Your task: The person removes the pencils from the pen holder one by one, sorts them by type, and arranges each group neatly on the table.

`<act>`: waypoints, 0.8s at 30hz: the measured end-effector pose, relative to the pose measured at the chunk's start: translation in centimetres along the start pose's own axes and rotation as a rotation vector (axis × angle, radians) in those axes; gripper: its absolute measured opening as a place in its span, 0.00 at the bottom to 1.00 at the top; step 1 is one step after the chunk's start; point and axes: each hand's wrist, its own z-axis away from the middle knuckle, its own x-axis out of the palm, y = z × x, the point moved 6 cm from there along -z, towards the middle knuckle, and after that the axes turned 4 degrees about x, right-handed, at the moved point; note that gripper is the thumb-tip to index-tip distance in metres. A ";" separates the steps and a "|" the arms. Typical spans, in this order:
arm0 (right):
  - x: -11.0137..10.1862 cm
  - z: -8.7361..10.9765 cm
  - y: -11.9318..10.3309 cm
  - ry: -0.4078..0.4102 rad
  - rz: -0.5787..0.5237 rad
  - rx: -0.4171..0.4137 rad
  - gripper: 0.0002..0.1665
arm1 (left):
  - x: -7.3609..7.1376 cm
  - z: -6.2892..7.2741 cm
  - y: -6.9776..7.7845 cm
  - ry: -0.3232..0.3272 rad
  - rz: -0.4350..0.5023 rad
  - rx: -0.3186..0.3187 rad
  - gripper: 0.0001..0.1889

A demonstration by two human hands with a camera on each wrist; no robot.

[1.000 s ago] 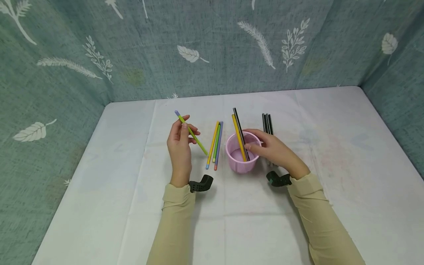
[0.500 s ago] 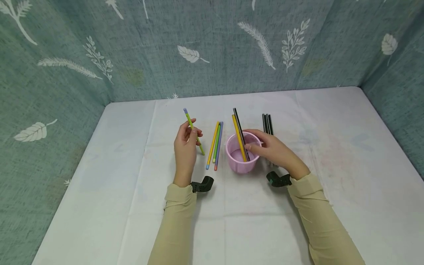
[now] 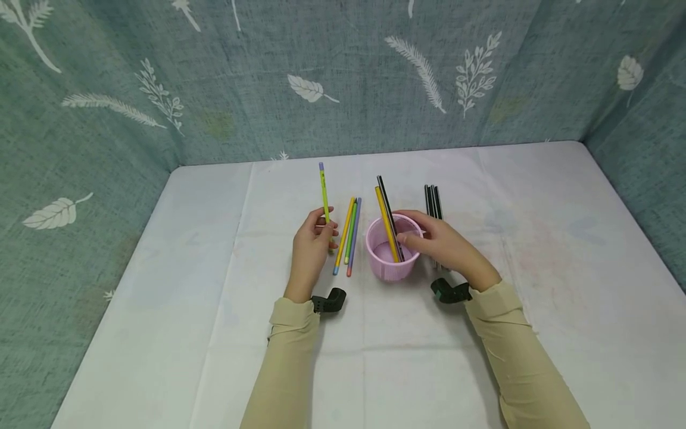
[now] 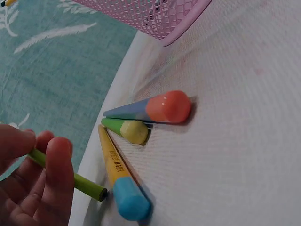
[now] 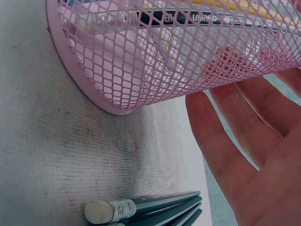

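My left hand [image 3: 312, 250] pinches a lime-green pencil [image 3: 324, 190] between thumb and fingers. The purple end points up and away; the dark lower end [image 4: 103, 194] hangs beside a yellow pencil [image 4: 115, 162] with a blue end. Next to that yellow one lie a green pencil [image 3: 351, 232] and a purple pencil [image 3: 355, 229], the latter red-ended. My right hand [image 3: 447, 239] grips a pink mesh pencil cup [image 3: 390, 273], thumb at the rim and fingers along its outer side. Inside lean a yellow pencil [image 3: 386, 220] and a black pencil [image 3: 382, 189].
Several black pencils [image 3: 433, 199] with white erasers lie right of the cup, partly hidden by my right hand. A white cloth [image 3: 214, 357] covers the table. Behind it hangs a green leaf-patterned curtain [image 3: 343, 59].
My left hand has moved right toward the loose pencils, and its lime-green pencil has swung from slanted to nearly upright in the head view. The right hand and cup have stayed put.
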 end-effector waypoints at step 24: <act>-0.2 -0.1 0.3 -0.006 -0.013 0.014 0.28 | 0.9 0.5 -0.2 -0.114 -0.138 -0.104 0.31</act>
